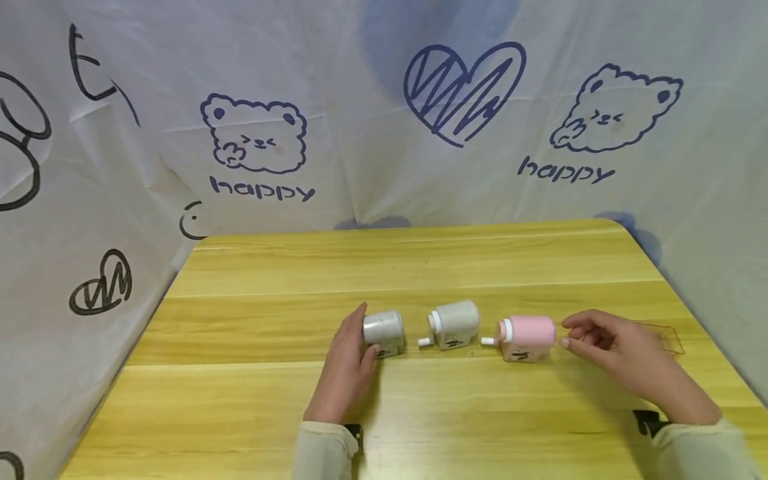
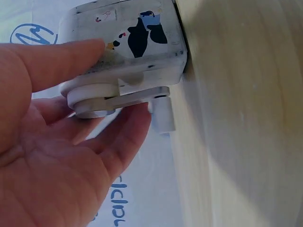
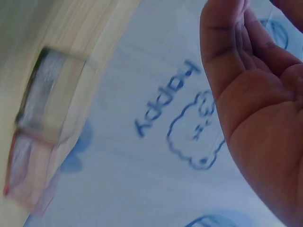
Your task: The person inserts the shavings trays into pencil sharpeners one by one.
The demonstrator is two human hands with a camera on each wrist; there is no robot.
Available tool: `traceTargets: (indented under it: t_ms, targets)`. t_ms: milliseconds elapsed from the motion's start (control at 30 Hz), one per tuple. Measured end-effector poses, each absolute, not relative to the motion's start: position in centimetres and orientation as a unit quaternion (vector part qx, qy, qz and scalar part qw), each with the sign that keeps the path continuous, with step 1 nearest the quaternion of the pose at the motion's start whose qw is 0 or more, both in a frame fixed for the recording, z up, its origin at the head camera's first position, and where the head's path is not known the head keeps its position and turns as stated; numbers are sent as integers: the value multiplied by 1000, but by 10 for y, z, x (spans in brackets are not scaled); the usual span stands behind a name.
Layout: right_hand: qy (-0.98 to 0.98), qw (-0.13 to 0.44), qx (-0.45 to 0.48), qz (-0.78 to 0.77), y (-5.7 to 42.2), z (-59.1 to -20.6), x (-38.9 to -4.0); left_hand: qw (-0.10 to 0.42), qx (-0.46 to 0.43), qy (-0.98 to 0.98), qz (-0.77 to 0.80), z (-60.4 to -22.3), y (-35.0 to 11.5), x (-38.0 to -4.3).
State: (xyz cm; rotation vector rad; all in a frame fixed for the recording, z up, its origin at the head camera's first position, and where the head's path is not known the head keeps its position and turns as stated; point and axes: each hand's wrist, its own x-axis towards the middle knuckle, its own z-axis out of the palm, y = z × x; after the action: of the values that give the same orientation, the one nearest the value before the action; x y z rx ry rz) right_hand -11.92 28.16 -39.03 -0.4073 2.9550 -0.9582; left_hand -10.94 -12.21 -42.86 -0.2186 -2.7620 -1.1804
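Observation:
Three small hand-crank pencil sharpeners stand in a row on the table. My left hand holds the leftmost grey-white pencil sharpener, thumb on its stickered face and fingers behind. In the left wrist view, that sharpener's white crank handle hangs beside my fingertips. A second grey-white sharpener stands in the middle, crank to the left. To the right is the pink sharpener. Just right of it, my right hand hovers with loosely bent fingers and nothing in them.
Beyond my right hand lies a clear box with an orange-brown rim. The right wrist view shows a dark-rimmed clear box and a pink-edged clear one, both blurred. White cloth with drawings hangs behind the wooden table.

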Motion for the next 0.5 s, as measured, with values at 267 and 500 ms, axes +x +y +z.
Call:
traceTargets:
  t_ms: [267,500]
  targets:
    - [967,-61,-88,-233,323,-406,-136,195,-103,-887,-406,-411,-109,-105]
    - [988,34,-51,-139,344,-423,-147,220,-190,-843,-453,-408,-80,-101]
